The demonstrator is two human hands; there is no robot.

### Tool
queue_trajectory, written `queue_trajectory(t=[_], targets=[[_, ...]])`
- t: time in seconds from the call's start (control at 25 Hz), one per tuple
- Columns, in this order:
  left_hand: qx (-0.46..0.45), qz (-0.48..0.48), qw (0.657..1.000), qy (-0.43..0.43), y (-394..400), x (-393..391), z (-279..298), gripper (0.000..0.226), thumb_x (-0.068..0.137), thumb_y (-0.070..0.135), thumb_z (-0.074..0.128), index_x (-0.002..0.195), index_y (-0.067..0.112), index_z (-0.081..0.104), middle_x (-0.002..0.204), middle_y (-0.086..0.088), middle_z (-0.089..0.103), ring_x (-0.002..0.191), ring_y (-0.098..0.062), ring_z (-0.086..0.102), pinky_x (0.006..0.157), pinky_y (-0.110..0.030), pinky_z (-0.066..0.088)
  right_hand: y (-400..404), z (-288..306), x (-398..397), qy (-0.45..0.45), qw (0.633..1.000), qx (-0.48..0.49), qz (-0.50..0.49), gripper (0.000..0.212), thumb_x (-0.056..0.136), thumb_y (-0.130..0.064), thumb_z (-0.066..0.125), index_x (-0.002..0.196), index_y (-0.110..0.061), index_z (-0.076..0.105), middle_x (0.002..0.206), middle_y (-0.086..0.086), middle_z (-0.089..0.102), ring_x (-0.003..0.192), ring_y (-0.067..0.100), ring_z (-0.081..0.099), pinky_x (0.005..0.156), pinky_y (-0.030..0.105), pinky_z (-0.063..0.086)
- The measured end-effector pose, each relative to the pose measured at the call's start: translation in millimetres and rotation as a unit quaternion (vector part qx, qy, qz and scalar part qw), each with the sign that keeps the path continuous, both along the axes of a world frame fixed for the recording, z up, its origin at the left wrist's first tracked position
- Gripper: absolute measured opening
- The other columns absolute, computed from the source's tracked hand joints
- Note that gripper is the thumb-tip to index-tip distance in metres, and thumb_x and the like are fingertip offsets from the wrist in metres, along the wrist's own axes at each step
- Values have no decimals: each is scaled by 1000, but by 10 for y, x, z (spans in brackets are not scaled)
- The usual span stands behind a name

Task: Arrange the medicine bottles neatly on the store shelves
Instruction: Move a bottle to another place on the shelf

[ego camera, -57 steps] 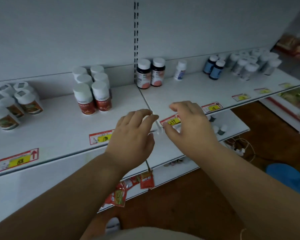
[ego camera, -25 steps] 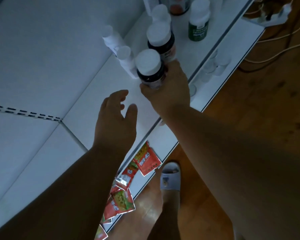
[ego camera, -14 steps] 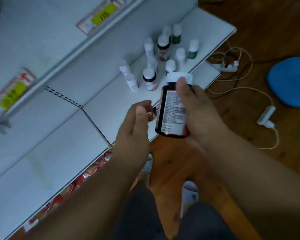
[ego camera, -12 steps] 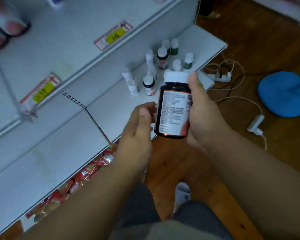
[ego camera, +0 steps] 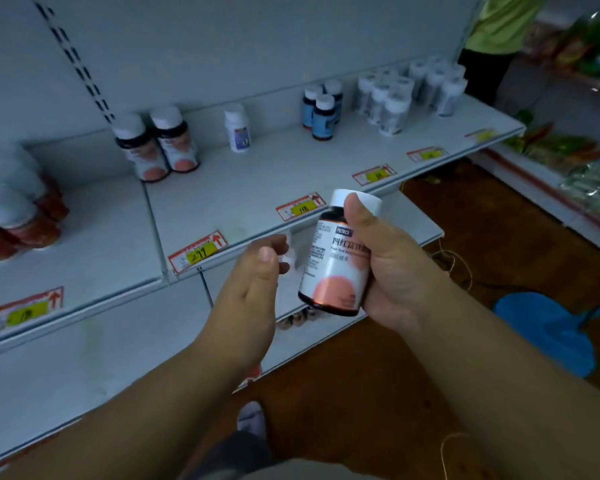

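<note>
My right hand [ego camera: 392, 268] grips a dark bottle [ego camera: 333, 258] at frame centre, thumb across its neck just under the white cap, fingers wrapped round the back. Bottle is tilted slightly, cap up, label with orange disc facing me, held in the air in front of the shelf edge. My left hand [ego camera: 253, 289] is just beside it on the left, not touching, fingers relaxed and loosely bent, holding nothing. Behind the hands, the middle shelf [ego camera: 257, 188] runs from left edge to upper right, with red-and-yellow price tags [ego camera: 198, 251] along its front lip. Two matching bottles [ego camera: 156, 143] stand side by side at the shelf's back, upper left of centre. A small white bottle [ego camera: 238, 128] stands alone to their right. Further right, three blue bottles [ego camera: 321, 109] clustered together, then a white-capped group [ego camera: 406, 91] near the shelf's upper-right end. At the left edge, blurred red-label bottles [ego camera: 18, 206] with white caps, packed close. Lower shelf [ego camera: 84, 358] sits below the hands. Wood floor [ego camera: 378, 375] at bottom right, with a blue object [ego camera: 551, 330] and a thin cord [ego camera: 454, 258] on it. Another person in a green top [ego camera: 503, 19] stands at upper right.
</note>
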State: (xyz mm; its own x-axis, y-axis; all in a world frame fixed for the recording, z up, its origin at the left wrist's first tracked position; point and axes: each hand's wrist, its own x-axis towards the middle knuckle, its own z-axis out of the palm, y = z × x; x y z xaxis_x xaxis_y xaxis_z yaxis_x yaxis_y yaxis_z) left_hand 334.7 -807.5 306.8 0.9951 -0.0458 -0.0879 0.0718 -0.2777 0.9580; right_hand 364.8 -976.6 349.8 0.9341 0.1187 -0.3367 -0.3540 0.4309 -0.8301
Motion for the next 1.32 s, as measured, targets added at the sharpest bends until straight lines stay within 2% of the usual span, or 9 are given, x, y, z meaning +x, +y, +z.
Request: queue_trajectory(t=[0.12,0.24,0.36,0.44,0.6,0.8,0.96,1.16,1.32], targets=[[36,3,999,-7,320,255,51,71,80,81,13,131,46,47,127,21,55,120,-2,50,106,-40,41,316,41,390,-11,999,-33,-8,67,50,-46,80,104,-11,63,93,10,71,86,27,69,83,53,58],[51,2,999,-17,703,554,81,74,80,79,16,136,40,45,135,19,50,126,-2,46,109,-32,37,735,40,794,-16,997,-76,5,79,49,-47,80,115,-9,61,98,9,73,88,26,71,76,49,59],[84,26,995,-36,995,840,37,66,87,65,22,137,30,47,135,12,51,126,-6,46,107,-26,35,1053,-2,1148,-44,993,-99,45,71,53,-39,81,113,-9,58,96,7,71,86,22,71,74,45,59],[160,30,985,-51,1175,995,-75,68,90,67,21,141,27,44,140,7,48,130,-9,42,107,-27,32,1262,-87,1400,-83,982,-158,65,65,56,-35,88,108,-13,56,94,4,70,87,21,70,74,41,58],[389,56,919,-23,1545,1422,-411,83,87,78,11,148,25,30,153,0,35,140,-19,30,115,-41,27,1742,-274,1947,-170,923,-310,151,68,49,-39,91,103,-27,53,103,-5,67,98,15,66,87,44,57],[507,81,855,71,1787,1756,-671,93,84,79,24,155,21,6,163,-13,7,150,-29,-2,121,-50,3,2268,-474,2410,-302,830,-428,194,71,51,-56,84,109,-27,54,111,-4,65,103,17,62,90,42,53],[521,88,845,86,1844,1920,-764,104,79,86,19,155,18,1,163,-14,-5,149,-29,-15,120,-52,-3,2453,-597,2545,-313,814,-449,196,54,68,-42,86,108,-29,52,113,-1,63,101,16,60,83,30,47],[504,100,854,83,1867,1932,-818,107,79,87,12,155,14,-5,163,-11,-9,148,-26,-19,120,-50,-5,2563,-644,2567,-315,803,-476,174,54,65,-47,86,102,-29,52,108,-3,64,97,16,62,84,38,52],[489,102,863,72,1902,1954,-860,104,81,85,17,155,15,-2,164,-11,-7,149,-26,-17,120,-51,-4,2619,-635,2472,-302,806,-488,146,56,68,-47,84,108,-27,51,113,-3,62,100,14,61,81,32,49]])
